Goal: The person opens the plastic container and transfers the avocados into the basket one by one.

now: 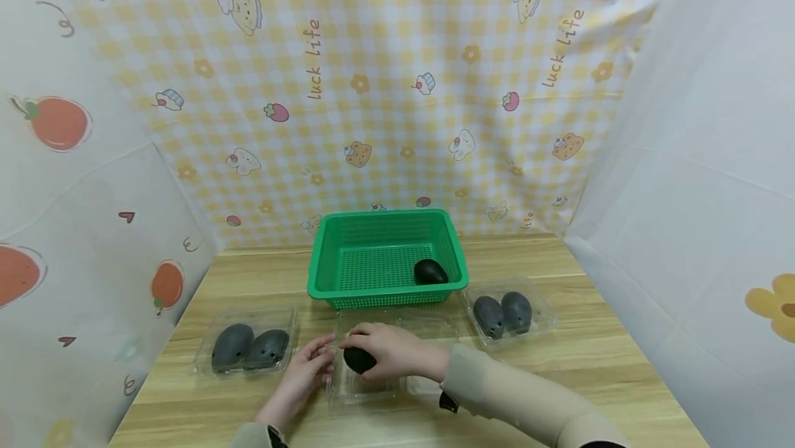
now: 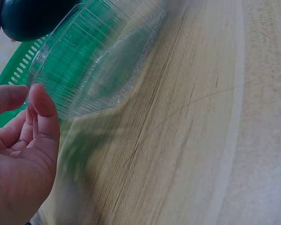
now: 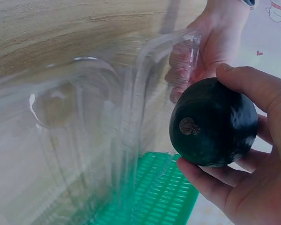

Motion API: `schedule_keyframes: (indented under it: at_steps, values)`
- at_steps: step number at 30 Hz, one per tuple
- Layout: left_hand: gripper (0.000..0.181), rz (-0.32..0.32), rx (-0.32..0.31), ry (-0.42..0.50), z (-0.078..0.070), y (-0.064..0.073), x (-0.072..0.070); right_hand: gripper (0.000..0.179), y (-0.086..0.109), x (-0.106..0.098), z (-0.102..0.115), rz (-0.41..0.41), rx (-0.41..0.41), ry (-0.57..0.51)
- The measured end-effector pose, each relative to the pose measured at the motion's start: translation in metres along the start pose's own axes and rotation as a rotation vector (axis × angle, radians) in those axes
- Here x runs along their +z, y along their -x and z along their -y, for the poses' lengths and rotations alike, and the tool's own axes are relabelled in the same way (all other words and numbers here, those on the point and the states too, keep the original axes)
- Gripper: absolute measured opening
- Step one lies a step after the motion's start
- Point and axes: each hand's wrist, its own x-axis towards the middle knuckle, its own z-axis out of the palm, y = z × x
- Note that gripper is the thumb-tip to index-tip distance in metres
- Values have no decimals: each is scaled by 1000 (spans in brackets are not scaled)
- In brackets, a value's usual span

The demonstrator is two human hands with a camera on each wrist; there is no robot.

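Observation:
My right hand [image 1: 388,350] grips a dark, glossy avocado [image 3: 213,123], thumb on one side and fingers around the other. Its round brown stem scar faces the right wrist camera. This avocado is over the left half of an open clear plastic clamshell box [image 1: 428,327], whose other half spreads to the right. At the box's left edge, my left hand [image 1: 306,373] pinches the thin rim between thumb and finger, as the left wrist view shows. Behind the box, a green basket [image 1: 317,275] holds one more dark avocado [image 1: 430,272].
Closed clear box [image 1: 205,358] at left holds two dark avocados [image 1: 232,346]. Another clear box [image 1: 543,313] at right also holds two avocados [image 1: 517,311]. All stand on a wood-grain table [image 1: 596,372], with a patterned cloth [image 1: 397,110] hanging behind.

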Motion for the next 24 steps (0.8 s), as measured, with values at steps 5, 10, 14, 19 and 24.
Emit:
schedule_keyframes:
  at_steps: [5, 10, 14, 19, 24]
  values:
    - [48, -14, -4, -2, 1, -1, 0, 63, 2, -6, 1, -9, -37, 18]
    - [48, -17, -6, -5, 0, 0, 1, 63, 4, -11, 2, -5, -45, 14]
    - [48, -18, -2, -1, 0, 0, 1, 63, 5, -15, 3, -5, -51, 18]
    - [48, -14, 1, -2, 1, 0, 1, 64, 6, -22, 3, -13, -51, 29]
    - [47, -23, 12, 0, 2, -1, 2, 64, 7, -27, 2, -6, -40, 32]
